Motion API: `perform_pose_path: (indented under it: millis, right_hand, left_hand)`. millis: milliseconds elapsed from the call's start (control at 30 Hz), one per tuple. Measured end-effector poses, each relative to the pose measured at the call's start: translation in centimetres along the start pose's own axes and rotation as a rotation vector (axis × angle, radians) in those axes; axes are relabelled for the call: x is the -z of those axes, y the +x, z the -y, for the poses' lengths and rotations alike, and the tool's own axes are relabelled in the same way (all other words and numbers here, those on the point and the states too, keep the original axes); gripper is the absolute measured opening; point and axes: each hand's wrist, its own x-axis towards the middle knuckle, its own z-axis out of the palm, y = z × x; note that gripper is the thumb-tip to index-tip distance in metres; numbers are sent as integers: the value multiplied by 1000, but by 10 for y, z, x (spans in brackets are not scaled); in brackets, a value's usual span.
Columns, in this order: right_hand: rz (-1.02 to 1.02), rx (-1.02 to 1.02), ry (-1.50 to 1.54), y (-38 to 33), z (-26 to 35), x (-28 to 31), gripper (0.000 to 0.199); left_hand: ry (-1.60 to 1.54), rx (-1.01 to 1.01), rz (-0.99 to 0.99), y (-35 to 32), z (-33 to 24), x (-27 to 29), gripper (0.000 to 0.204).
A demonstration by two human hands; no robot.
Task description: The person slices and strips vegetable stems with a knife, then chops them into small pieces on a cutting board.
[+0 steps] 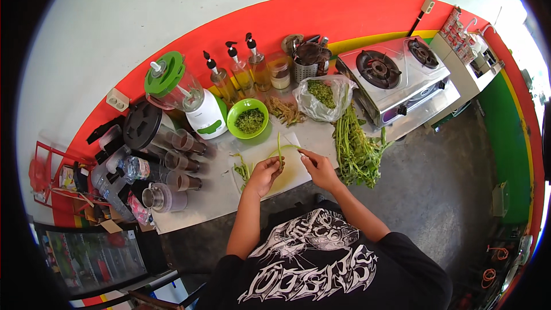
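Over a white cutting board [297, 179], my left hand [265, 175] is closed around a slender green vegetable stem [279, 144] that points up and away from me. My right hand [320, 170] is closed in a pinch at the board's right side. A thin curved green strand [291, 146] runs between the stem and its fingertips. Something small and pale shows at those fingertips, too small to name. Left of my left hand, leafy green trimmings [241, 167] lie on the board's edge. To the right rests a big bunch of leafy green stems [354, 152].
Behind the board stand a green bowl [248, 132] of chopped greens, brownish scraps [285, 112] and a plastic bag [325, 97] of green pieces. A blender [201, 112], three pump bottles [240, 74] and brown cups [182, 162] crowd the left; a gas stove [396, 83] stands right.
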Motion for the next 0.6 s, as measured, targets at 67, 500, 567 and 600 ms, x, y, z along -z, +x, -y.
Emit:
perform_pose_path:
  millis: [67, 500, 567, 600]
  right_hand:
    - [24, 42, 73, -1, 10, -12, 35]
    - [334, 171, 245, -26, 84, -55, 40]
    - [361, 187, 213, -26, 85, -58, 41]
    - [344, 260, 172, -26, 84, -60, 41]
  left_hand:
    - [-89, -61, -12, -21, -13, -7, 27]
    - [-563, -435, -148, -91, -37, -22, 17]
    - [-584, -450, -161, -96, -38, -23, 17]
    - [-593, -455, -161, -97, -40, -24, 17]
